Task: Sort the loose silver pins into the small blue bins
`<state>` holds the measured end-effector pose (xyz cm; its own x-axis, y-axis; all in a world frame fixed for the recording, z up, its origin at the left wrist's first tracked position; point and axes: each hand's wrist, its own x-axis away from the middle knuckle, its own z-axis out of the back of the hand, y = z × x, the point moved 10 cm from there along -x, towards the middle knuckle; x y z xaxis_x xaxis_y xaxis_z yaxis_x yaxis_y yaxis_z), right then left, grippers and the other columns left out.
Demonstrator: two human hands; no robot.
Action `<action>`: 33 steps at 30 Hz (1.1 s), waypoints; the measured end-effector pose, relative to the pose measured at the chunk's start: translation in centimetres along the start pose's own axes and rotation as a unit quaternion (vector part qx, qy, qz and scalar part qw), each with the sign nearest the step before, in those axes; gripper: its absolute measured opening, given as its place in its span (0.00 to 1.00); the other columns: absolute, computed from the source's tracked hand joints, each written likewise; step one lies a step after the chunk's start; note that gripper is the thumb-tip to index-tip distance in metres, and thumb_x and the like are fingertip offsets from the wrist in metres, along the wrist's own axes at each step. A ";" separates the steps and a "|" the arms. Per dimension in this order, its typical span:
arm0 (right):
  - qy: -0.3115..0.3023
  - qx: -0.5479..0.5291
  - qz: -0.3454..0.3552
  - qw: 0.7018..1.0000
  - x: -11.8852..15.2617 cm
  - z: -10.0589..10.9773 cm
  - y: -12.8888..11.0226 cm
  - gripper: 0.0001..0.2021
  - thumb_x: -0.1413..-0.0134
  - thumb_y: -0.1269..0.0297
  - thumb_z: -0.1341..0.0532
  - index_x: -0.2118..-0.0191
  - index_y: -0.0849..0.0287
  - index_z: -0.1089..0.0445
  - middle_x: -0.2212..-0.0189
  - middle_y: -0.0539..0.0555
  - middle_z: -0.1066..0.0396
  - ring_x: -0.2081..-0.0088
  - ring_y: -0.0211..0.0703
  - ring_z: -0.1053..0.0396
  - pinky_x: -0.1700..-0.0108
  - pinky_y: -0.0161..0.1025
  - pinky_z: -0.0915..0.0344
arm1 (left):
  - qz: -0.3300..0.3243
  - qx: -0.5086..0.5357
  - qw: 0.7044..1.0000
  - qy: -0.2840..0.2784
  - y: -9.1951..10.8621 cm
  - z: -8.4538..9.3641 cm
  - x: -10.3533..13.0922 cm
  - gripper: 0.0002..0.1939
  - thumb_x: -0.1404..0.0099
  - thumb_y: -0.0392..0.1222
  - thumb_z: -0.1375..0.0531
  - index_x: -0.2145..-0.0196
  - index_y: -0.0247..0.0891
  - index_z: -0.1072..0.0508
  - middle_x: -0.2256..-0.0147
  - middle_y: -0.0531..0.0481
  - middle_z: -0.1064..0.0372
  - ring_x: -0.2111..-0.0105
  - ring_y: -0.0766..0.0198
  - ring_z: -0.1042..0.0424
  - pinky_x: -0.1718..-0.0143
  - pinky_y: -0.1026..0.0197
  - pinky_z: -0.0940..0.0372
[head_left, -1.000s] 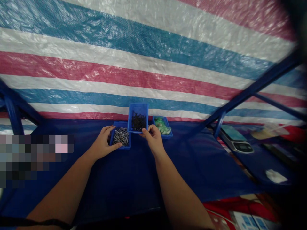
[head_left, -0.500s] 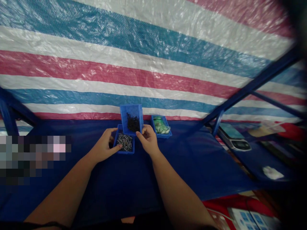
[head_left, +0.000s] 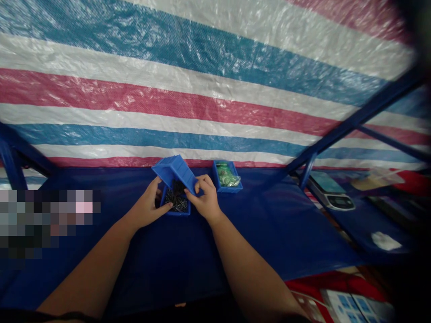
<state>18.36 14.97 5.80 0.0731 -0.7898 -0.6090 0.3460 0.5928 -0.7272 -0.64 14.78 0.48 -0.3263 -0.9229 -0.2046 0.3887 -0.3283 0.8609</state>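
A blue bin (head_left: 177,171) is tipped steeply over a second blue bin (head_left: 182,214) that stands on the blue table. Dark screws (head_left: 178,186) lie at the tipped bin's mouth and spill down onto the silvery screws (head_left: 179,205) below. My right hand (head_left: 206,198) grips the tipped bin by its right edge, thumb in front. My left hand (head_left: 148,205) holds the lower bin at its left side, with the thumb over the near rim and the other fingers partly hidden behind.
Right of my hands, a blue bin (head_left: 227,189) holds green plastic bags (head_left: 226,174). Farther right are a scale (head_left: 332,193) and a crumpled white piece (head_left: 386,241). Blue metal frame bars (head_left: 350,123) rise at both sides. A striped sheet (head_left: 202,96) hangs behind the table.
The upper bin has turned from upright-leaning to nearly upside down, its base now facing up. Dark screws have come down over the silvery ones. My right hand has turned with it.
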 end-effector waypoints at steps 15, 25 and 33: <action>0.058 0.049 0.023 0.997 0.0 1.1 0.1 0.17 0.49 0.65 0.32 0.76 0.54 0.43 0.63 0.54 0.37 0.57 0.48 0.33 0.54 0.46 0.34 | -0.020 -0.019 1.000 -0.003 0.6 -0.1 0.1 0.52 0.36 0.45 0.37 0.27 0.49 0.68 0.32 0.34 0.52 0.55 0.56 0.28 0.55 0.46 0.27; 0.079 0.065 0.033 0.994 0.0 1.8 0.1 0.17 0.50 0.67 0.32 0.76 0.54 0.44 0.63 0.54 0.39 0.55 0.50 0.34 0.53 0.48 0.34 | -0.053 -0.087 0.994 -0.034 1.2 -0.1 0.1 0.27 0.33 0.49 0.39 0.38 0.45 0.34 0.32 0.40 0.51 0.35 0.44 0.41 0.40 0.41 0.35; 0.086 0.073 0.023 0.993 0.1 2.0 0.6 0.18 0.51 0.66 0.32 0.76 0.54 0.45 0.64 0.53 0.40 0.56 0.50 0.35 0.53 0.48 0.34 | -0.054 -0.118 0.991 -0.041 1.2 -0.1 0.0 0.19 0.33 0.51 0.40 0.47 0.44 0.26 0.33 0.41 0.49 0.35 0.43 0.42 0.35 0.37 0.42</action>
<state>20.39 14.94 5.98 -0.0637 -0.7161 -0.6951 0.4793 0.5890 -0.6507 -0.11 14.39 1.48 -0.4419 -0.8638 -0.2420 0.5358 -0.4705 0.7011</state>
